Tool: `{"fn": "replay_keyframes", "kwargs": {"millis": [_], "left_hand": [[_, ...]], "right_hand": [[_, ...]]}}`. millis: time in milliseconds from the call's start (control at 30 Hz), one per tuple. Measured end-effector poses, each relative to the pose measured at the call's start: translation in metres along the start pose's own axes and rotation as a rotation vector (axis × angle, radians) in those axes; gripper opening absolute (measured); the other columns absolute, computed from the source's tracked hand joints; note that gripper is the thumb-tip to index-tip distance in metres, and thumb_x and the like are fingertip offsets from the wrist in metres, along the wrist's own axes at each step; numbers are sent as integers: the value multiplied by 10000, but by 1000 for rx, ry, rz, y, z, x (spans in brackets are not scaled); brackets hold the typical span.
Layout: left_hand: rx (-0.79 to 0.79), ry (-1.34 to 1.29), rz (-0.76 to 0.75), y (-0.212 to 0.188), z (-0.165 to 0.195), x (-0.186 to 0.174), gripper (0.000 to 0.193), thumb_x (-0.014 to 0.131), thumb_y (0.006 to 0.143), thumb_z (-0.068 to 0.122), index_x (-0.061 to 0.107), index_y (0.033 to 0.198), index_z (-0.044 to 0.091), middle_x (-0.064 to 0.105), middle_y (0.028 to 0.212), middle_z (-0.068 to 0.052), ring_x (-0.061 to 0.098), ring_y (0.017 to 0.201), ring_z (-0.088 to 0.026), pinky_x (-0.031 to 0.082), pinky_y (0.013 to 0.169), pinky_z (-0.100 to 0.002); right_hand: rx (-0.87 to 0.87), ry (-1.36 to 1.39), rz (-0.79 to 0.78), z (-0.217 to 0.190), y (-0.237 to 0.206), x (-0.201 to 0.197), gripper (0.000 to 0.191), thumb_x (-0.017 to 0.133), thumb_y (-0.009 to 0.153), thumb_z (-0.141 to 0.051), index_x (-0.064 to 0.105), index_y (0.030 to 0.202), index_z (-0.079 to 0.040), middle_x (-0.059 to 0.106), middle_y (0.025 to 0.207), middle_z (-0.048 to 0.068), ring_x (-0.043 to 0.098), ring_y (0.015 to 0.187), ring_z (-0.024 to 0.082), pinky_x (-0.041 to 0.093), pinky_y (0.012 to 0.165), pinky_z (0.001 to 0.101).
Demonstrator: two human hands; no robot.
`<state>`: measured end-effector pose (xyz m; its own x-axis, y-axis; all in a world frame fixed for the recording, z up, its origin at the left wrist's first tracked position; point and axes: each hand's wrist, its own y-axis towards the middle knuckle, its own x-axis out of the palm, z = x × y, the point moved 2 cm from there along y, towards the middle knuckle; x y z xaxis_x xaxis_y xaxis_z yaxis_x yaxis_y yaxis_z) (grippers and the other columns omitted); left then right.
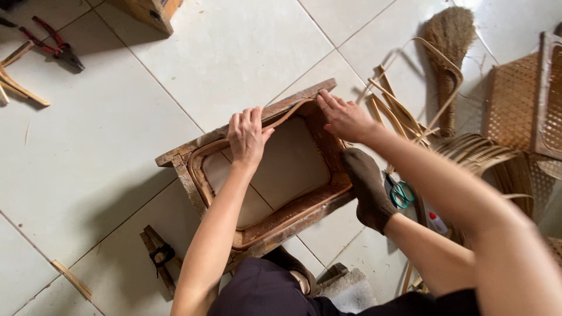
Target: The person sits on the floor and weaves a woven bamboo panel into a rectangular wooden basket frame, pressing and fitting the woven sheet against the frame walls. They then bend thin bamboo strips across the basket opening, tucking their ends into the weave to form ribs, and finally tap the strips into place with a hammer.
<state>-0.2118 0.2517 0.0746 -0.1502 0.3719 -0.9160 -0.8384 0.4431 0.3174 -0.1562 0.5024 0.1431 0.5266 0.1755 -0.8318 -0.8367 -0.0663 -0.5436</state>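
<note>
Left hand (247, 136) lies palm down on the far rail of a rough wooden frame (175, 158), fingers spread flat and pinning a bent rattan strip (202, 175) against the wood; it presses rather than grips. Right hand (345, 117) sits at the far right corner, fingers half curled over the same strip where it turns the bend, thumb hidden. That frame rests on the white tiled floor (117, 134) in front of the person's knees, and a foot in a dark sock (366, 190) bears on its right rail, steadying it.

Judging by its look, the strip is light, springy and stiff enough to push back out of its curve, so holding it close to the corner, where the bend is tightest, seems wise; its smooth skin may slide under the fingers. Frame looks heavy and rigid by comparison, with splintery edges. Green-handled scissors (401, 194) lie beside the foot, loose cane lengths (398, 108) and a hand broom (449, 41) lie beyond
</note>
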Motion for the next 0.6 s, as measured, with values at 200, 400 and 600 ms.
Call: {"fn": "replay_keyframes", "kwargs": {"millis": [200,400,600], "left_hand": [[14,14,-53,4,5,-8,754,891,710,472,616,1296,87,642,1115,-76,602,976,-255,518,889,-386],[27,0,-60,10,7,-8,650,894,710,450,666,1215,111,641,1128,-69,599,1011,-269,527,876,-394],[20,-27,-138,13,1,8,643,884,745,476,663,1213,94,640,1146,-71,597,1037,-253,561,842,-367]], "right_hand": [[-73,-401,-178,40,-158,-55,383,560,1026,-266,573,1370,-99,594,1397,84,574,1366,228,459,1195,401],[-252,-410,-56,3,-203,20,639,499,951,-179,305,1545,-43,208,1651,155,183,1517,294,142,1226,477],[-401,-161,341,-21,-157,123,406,631,936,-185,582,1315,-47,583,1378,107,426,1430,270,201,1284,469]]}}
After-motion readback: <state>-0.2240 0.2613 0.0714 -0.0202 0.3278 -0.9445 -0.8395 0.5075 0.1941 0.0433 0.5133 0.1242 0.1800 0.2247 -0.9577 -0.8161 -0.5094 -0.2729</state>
